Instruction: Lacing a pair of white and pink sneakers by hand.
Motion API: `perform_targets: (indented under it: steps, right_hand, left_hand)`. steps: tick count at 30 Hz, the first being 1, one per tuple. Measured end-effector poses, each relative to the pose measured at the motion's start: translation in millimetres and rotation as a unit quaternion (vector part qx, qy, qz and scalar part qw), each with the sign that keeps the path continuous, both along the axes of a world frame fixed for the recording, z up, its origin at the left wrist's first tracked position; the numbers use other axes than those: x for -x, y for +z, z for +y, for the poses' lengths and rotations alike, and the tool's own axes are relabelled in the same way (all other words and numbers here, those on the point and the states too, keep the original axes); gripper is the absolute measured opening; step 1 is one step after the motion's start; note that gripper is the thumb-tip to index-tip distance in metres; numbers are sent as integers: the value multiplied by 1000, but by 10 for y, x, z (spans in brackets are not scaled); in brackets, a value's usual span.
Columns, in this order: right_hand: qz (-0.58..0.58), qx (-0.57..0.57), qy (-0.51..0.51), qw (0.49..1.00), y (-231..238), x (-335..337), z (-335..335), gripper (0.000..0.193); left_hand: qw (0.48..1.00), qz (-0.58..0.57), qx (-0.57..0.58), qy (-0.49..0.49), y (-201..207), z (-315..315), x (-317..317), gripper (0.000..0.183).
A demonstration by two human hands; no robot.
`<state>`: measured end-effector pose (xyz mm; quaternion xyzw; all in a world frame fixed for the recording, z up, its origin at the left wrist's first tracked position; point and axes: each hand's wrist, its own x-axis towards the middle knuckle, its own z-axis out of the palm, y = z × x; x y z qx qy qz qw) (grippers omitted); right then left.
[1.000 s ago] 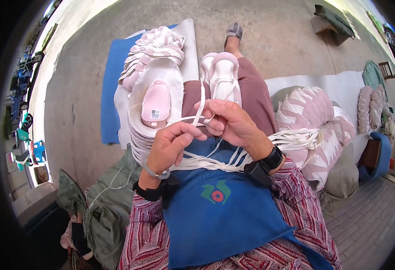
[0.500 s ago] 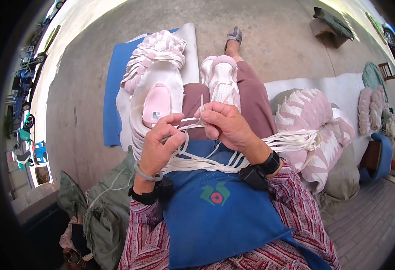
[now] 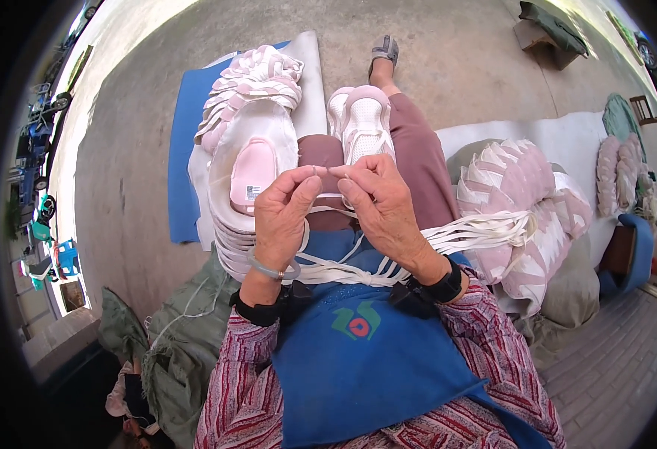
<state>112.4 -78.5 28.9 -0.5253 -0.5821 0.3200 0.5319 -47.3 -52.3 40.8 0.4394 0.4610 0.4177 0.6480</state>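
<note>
Above my lap, my left hand (image 3: 280,213) and my right hand (image 3: 382,202) meet nearly fingertip to fingertip. Both thumbs are pinched against their forefingers on a thin white shoelace, of which only a little shows between them. More white shoelaces (image 3: 486,231) run in a loose bundle across the blue apron (image 3: 351,344), below both hands. Just beyond my right hand, a pink and white shoe upper (image 3: 367,123) rests between my legs. To the left of my left hand lies a stack of nested shoe pieces, its top one showing a pink insole (image 3: 254,168).
More pink and white shoe uppers (image 3: 250,86) are piled on a blue and white sheet (image 3: 184,161). At right sits another large heap of uppers (image 3: 512,183). Green sacking (image 3: 186,359) lies at lower left, a blue chair (image 3: 639,254) stands far right, and a box (image 3: 542,45) is farther off.
My left hand has risen and moved right, its fingers closing into a pinch beside my right hand. The lace end that stood up above the right fingers no longer shows.
</note>
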Motion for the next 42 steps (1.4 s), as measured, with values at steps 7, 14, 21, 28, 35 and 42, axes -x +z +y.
perform_targets:
  steps: [7, 14, 21, 28, 35, 42]
  right_hand:
    - [43, 56, 16, 997, 25, -48, 37, 19]
    - [102, 136, 114, 979, 182, -225, 59, 19]
    - [146, 207, 65, 965, 182, -248, 11, 16]
    - [180, 209, 126, 953, 144, -251, -34, 17]
    - [81, 164, -75, 980, -272, -618, -30, 14]
    - [-36, 49, -35, 998, -402, -379, 95, 11]
  left_hand:
    - [994, -25, 94, -50, 25, -33, -120, 24]
    - [980, -59, 155, -113, 97, -15, -123, 26]
    - [986, 78, 20, -145, 126, -107, -210, 23]
    - [969, 151, -7, -196, 298, -87, -46, 21]
    - [938, -341, -50, 44, 1560, 243, 948, 15]
    - [776, -610, -139, 75, 2720, -89, 2007, 17]
